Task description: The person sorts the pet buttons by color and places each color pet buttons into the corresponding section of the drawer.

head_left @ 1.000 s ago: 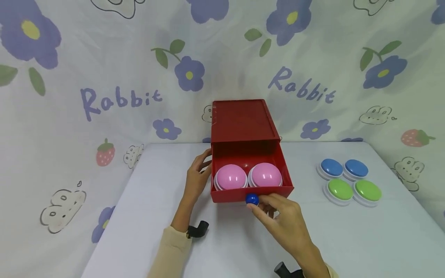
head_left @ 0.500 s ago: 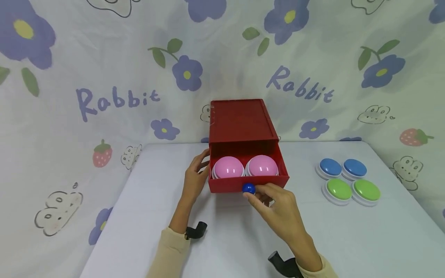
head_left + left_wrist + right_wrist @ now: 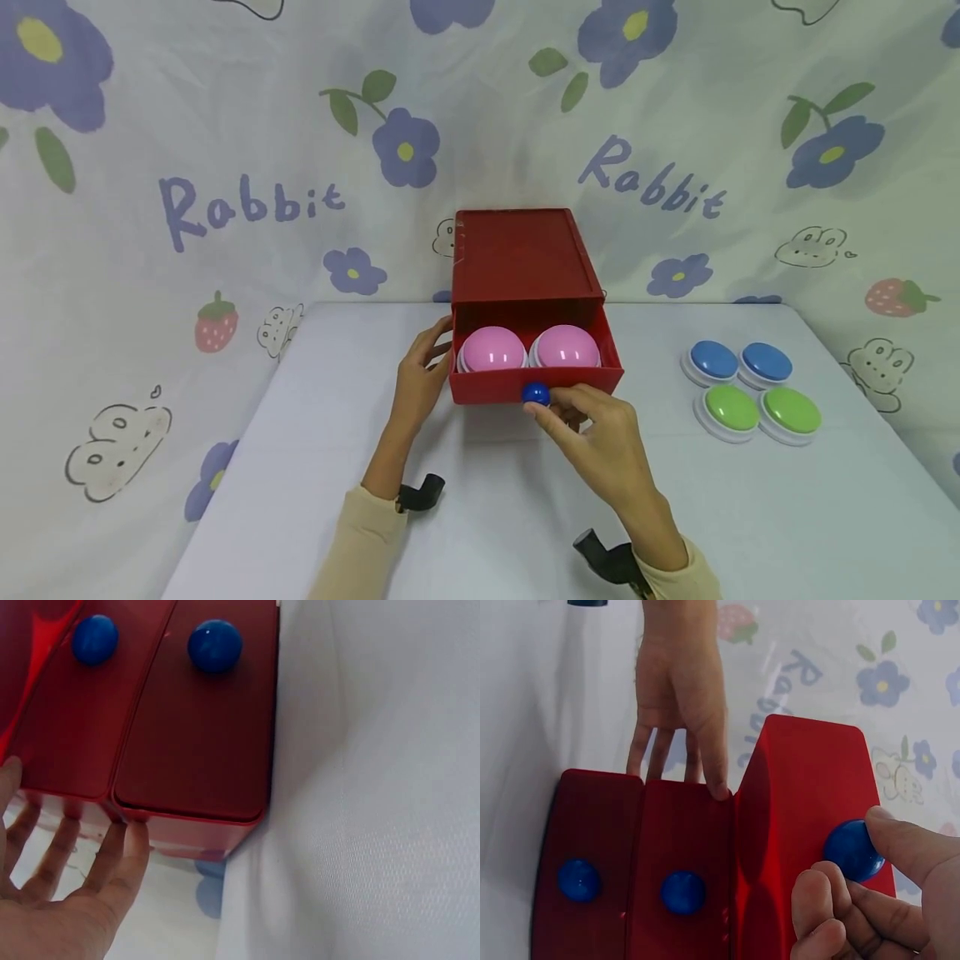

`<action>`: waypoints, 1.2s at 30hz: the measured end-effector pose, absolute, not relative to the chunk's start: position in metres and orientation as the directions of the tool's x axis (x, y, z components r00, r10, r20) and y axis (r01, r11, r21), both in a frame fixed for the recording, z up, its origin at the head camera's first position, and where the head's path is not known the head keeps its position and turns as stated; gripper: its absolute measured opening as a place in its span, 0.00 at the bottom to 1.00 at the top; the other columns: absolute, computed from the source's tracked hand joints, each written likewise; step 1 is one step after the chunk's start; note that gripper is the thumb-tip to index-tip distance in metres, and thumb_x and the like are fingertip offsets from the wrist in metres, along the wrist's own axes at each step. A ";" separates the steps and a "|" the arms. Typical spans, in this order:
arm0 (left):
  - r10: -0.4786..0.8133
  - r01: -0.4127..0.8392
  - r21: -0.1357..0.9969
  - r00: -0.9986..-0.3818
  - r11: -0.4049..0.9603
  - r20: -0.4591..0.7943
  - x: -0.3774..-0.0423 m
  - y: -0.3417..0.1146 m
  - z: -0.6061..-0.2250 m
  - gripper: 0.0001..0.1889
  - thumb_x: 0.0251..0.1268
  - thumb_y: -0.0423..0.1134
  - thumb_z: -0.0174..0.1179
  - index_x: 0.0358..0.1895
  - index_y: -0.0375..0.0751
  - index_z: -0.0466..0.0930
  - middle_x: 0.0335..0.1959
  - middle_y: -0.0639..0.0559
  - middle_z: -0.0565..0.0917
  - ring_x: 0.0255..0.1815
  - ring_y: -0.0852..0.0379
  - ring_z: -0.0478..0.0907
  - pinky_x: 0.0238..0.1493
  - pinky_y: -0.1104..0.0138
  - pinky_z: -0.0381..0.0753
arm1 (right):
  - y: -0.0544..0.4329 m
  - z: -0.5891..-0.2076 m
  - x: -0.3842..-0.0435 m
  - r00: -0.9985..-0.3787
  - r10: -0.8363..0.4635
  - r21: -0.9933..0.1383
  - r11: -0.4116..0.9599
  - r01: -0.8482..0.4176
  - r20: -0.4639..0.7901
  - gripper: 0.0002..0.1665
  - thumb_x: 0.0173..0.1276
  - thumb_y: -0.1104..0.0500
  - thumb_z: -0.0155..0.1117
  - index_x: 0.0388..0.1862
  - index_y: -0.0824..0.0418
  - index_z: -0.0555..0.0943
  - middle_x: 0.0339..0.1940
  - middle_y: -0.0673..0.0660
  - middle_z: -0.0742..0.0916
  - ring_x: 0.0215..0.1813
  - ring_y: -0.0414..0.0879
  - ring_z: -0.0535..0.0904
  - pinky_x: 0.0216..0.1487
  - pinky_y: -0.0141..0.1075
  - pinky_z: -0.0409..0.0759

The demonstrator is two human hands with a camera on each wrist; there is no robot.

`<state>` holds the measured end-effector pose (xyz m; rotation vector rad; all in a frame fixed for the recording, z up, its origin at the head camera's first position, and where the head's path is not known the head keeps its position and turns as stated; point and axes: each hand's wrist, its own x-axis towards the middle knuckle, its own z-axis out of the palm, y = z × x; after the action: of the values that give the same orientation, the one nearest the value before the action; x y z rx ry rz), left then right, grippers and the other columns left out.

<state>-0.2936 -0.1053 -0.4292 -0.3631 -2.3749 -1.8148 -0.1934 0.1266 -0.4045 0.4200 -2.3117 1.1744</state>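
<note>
A red drawer cabinet (image 3: pixel 525 254) stands at the back middle of the table, its top drawer (image 3: pixel 483 388) pulled partway out. Inside that drawer sit two pink dome-topped buttons on white bases, a left pink button (image 3: pixel 492 348) and a right pink button (image 3: pixel 565 345). My right hand (image 3: pixel 603 442) pinches the drawer's round blue knob (image 3: pixel 853 851) between thumb and fingers. Against the cabinet's left side rest the fingers of my left hand (image 3: pixel 420 387), spread and fairly straight in the left wrist view. Below, two closed drawers each carry a blue knob (image 3: pixel 214 646).
On the right of the white table (image 3: pixel 750 517) stand two blue dome buttons (image 3: pixel 713 360) and two green dome buttons (image 3: pixel 732 407) in a close group. A printed cloth (image 3: pixel 262 125) hangs behind the table. Black wrist camera mounts (image 3: pixel 611 560) stick out from both wrists.
The top drawer has slid inward, away from me, carrying the pink buttons with it. My right hand has moved forward with the knob; my left hand has stayed at the cabinet's side.
</note>
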 end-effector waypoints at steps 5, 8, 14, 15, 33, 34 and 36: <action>0.092 0.246 0.935 -0.969 0.255 0.230 -0.296 -0.106 -0.433 0.28 0.74 0.39 0.58 0.75 0.49 0.66 0.69 0.47 0.72 0.64 0.45 0.74 0.60 0.55 0.78 | 0.126 -0.406 -0.196 -0.802 -0.053 -0.644 0.564 -0.516 0.596 0.12 0.54 0.60 0.81 0.36 0.60 0.88 0.28 0.42 0.82 0.28 0.36 0.76 0.29 0.32 0.82; 0.082 0.236 0.937 -0.972 0.257 0.222 -0.298 -0.107 -0.436 0.28 0.75 0.39 0.58 0.75 0.49 0.66 0.70 0.47 0.71 0.65 0.45 0.74 0.61 0.54 0.77 | 0.125 -0.406 -0.199 -0.798 -0.059 -0.637 0.569 -0.521 0.600 0.13 0.55 0.59 0.81 0.37 0.60 0.88 0.28 0.43 0.82 0.28 0.36 0.76 0.29 0.31 0.82; 0.100 0.260 0.930 -0.965 0.258 0.242 -0.297 -0.107 -0.434 0.28 0.74 0.39 0.59 0.75 0.47 0.66 0.69 0.45 0.72 0.64 0.43 0.75 0.62 0.53 0.76 | 0.124 -0.409 -0.209 -0.794 -0.047 -0.616 0.603 -0.507 0.607 0.14 0.57 0.58 0.80 0.39 0.62 0.87 0.28 0.46 0.82 0.29 0.36 0.76 0.30 0.31 0.82; 0.103 0.265 0.929 -0.964 0.257 0.247 -0.300 -0.108 -0.436 0.28 0.74 0.39 0.59 0.75 0.47 0.66 0.69 0.45 0.72 0.64 0.43 0.75 0.62 0.53 0.76 | 0.124 -0.409 -0.211 -0.790 -0.046 -0.614 0.603 -0.510 0.612 0.14 0.57 0.58 0.80 0.38 0.63 0.87 0.28 0.46 0.82 0.29 0.36 0.76 0.30 0.31 0.82; 0.111 0.330 0.925 -0.943 0.190 0.314 -0.322 -0.111 -0.471 0.28 0.71 0.52 0.62 0.72 0.67 0.69 0.67 0.58 0.73 0.63 0.51 0.76 0.61 0.56 0.77 | 0.126 -0.413 -0.241 -0.758 -0.027 -0.613 0.569 -0.548 0.652 0.13 0.59 0.58 0.78 0.37 0.66 0.87 0.27 0.50 0.83 0.29 0.39 0.77 0.29 0.33 0.80; 0.109 0.330 0.925 -0.943 0.187 0.314 -0.322 -0.111 -0.471 0.28 0.71 0.52 0.62 0.72 0.67 0.69 0.67 0.59 0.73 0.62 0.51 0.76 0.61 0.56 0.78 | 0.126 -0.412 -0.243 -0.756 -0.025 -0.613 0.568 -0.549 0.654 0.13 0.59 0.59 0.78 0.37 0.66 0.87 0.27 0.50 0.83 0.29 0.39 0.78 0.29 0.32 0.80; 0.109 0.329 0.927 -0.943 0.180 0.313 -0.323 -0.110 -0.471 0.28 0.70 0.53 0.62 0.72 0.68 0.69 0.66 0.60 0.73 0.62 0.53 0.76 0.61 0.57 0.78 | 0.126 -0.413 -0.246 -0.752 -0.020 -0.611 0.569 -0.550 0.659 0.14 0.59 0.60 0.78 0.38 0.68 0.87 0.27 0.51 0.83 0.29 0.39 0.78 0.29 0.32 0.80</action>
<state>-0.3225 -0.1104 -0.4712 -0.4271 -2.2713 -1.8584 -0.2462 0.1261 -0.4128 0.4540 -2.1965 1.1409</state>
